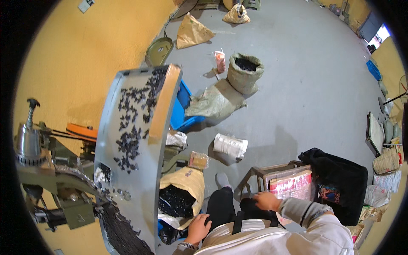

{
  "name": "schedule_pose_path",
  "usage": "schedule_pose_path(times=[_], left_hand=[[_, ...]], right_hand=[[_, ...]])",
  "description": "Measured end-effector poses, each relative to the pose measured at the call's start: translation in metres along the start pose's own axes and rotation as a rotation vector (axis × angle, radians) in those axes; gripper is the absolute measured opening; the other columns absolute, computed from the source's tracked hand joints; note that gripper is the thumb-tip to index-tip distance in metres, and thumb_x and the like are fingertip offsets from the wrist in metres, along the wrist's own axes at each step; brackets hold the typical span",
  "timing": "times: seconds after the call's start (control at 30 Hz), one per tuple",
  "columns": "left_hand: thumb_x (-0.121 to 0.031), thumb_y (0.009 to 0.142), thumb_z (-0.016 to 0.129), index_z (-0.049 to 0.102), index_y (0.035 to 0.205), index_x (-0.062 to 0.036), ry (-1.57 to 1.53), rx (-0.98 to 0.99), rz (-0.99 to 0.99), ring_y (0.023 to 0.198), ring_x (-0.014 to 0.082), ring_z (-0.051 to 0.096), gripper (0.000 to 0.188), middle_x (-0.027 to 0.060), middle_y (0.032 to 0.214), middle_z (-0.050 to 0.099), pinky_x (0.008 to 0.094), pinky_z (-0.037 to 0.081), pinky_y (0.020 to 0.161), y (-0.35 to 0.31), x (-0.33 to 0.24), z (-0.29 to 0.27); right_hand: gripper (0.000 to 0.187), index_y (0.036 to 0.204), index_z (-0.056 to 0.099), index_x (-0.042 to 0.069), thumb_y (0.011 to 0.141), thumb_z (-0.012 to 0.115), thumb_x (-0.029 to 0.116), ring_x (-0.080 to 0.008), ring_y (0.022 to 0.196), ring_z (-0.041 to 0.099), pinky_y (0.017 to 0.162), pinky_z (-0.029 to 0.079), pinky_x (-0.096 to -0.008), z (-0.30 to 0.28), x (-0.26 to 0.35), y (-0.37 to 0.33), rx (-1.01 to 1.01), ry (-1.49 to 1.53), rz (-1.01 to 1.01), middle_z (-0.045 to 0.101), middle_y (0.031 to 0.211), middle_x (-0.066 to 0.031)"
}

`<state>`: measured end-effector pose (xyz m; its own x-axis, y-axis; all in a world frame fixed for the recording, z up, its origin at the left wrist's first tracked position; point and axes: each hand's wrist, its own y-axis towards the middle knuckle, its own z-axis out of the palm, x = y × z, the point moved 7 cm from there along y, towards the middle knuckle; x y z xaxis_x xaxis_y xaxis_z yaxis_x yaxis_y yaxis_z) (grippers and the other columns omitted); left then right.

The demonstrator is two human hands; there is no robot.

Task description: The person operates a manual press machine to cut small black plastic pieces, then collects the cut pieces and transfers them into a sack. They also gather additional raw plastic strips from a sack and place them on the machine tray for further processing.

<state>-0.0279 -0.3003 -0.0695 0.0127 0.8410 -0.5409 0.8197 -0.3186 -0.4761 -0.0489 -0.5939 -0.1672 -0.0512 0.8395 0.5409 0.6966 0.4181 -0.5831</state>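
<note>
The left hand [198, 229] and right hand [267, 201] are rested on dark trousers [220, 206], fingers loosely apart. A creased paper sack [196, 183], filled with glossy black bits [176, 202], is placed beside the left fingers; farther left, jagged black pieces [128, 144] are scattered across a smooth grey bench [145, 192].

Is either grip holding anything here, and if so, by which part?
Nothing is visibly held: the left grip rests against the black trousers at the left thigh, the right grip over the right leg.
</note>
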Motion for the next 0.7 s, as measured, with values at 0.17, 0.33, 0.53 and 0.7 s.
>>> schedule_pose_path(times=[0.17,0.33,0.53,0.7], left_hand=[[-0.026,0.082,0.063,0.062,0.107,-0.0059,0.130,0.100,0.086,0.093,0.0340,0.060,0.032,0.0153,0.101,0.062,0.0413,0.048,0.080,0.081,-0.022,-0.041],[-0.025,0.081,0.063,0.061,0.108,-0.0048,0.173,0.105,0.148,0.096,0.0340,0.059,0.034,0.0159,0.101,0.061,0.0405,0.047,0.083,0.149,-0.046,-0.073],[-0.026,0.083,0.062,0.059,0.108,-0.0058,0.163,0.206,0.170,0.096,0.0342,0.059,0.032,0.0153,0.102,0.061,0.0419,0.048,0.081,0.210,-0.075,-0.080],[-0.027,0.082,0.062,0.060,0.108,-0.0058,0.162,0.187,0.073,0.096,0.0343,0.059,0.033,0.0157,0.102,0.061,0.0428,0.048,0.081,0.269,-0.070,-0.090]], right_hand=[[0.029,0.098,0.065,0.007,0.076,0.063,0.026,-0.0342,0.083,0.064,0.072,0.052,-0.0443,-0.041,-0.061,-0.038,-0.183,0.189,0.393,0.066,0.087,-0.0161],[0.026,0.100,0.064,0.003,0.080,0.067,0.019,-0.0321,0.085,0.065,0.076,0.052,-0.0368,-0.101,-0.047,-0.030,-0.469,0.556,0.447,0.067,0.094,-0.0152],[0.026,0.102,0.063,-0.001,0.081,0.066,0.013,-0.0265,0.083,0.067,0.074,0.052,-0.0345,-0.194,-0.060,-0.016,-0.643,0.631,0.398,0.067,0.091,-0.0168],[0.021,0.102,0.060,-0.003,0.083,0.062,0.004,-0.0213,0.081,0.066,0.075,0.051,-0.0296,-0.258,-0.115,0.007,-0.645,0.725,0.370,0.067,0.091,-0.0148]])
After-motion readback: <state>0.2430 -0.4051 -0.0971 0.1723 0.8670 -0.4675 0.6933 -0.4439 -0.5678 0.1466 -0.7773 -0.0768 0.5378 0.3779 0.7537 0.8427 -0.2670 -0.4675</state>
